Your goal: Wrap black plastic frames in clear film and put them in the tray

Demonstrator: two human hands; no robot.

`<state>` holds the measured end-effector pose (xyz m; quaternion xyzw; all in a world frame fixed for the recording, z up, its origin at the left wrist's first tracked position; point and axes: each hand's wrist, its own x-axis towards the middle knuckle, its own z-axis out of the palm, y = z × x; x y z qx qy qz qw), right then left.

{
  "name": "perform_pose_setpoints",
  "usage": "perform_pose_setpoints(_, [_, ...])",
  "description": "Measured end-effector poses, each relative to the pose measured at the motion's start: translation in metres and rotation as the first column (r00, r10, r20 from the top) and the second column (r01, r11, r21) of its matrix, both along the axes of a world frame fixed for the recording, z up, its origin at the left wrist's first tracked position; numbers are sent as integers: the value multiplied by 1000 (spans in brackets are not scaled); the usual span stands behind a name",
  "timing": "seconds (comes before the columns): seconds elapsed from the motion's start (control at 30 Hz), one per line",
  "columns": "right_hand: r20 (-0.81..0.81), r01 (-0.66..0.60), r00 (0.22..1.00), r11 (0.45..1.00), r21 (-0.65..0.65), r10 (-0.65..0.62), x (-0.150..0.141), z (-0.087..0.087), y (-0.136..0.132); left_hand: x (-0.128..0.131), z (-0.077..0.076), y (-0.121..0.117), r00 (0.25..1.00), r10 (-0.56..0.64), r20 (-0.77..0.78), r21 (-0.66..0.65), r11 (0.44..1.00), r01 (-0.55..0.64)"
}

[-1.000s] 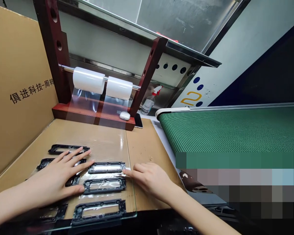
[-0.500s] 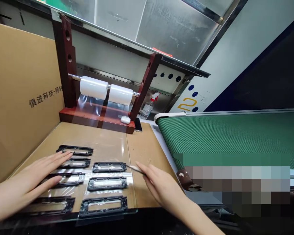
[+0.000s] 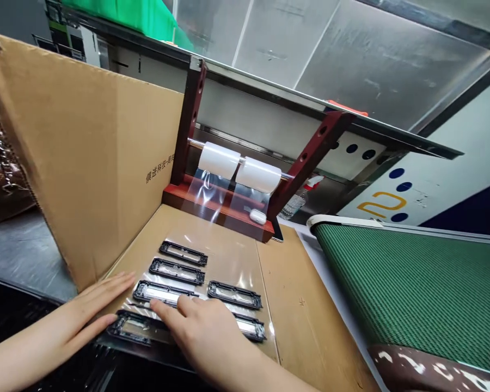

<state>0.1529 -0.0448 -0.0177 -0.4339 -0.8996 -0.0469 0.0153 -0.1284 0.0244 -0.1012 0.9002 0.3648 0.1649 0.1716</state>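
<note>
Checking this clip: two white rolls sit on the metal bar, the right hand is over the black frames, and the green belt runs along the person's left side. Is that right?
Not quite: the head view shows the green belt on the person's right side. The two white rolls do sit on the metal bar, and the right hand is over the black frames.

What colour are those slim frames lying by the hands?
Black: the frames show best in the head view.
</note>
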Motion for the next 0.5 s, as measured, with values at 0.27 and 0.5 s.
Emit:
perform_pose_setpoints(0.27, [26, -18, 999, 999, -33, 19, -17, -5, 16, 9, 5, 0, 1000, 14, 28, -13, 1000, -13])
perform_pose_setpoints(0.5, [31, -53, 998, 997, -51, 55, 1, -9, 11, 13, 11, 1, 996, 6, 89, 97, 995, -15])
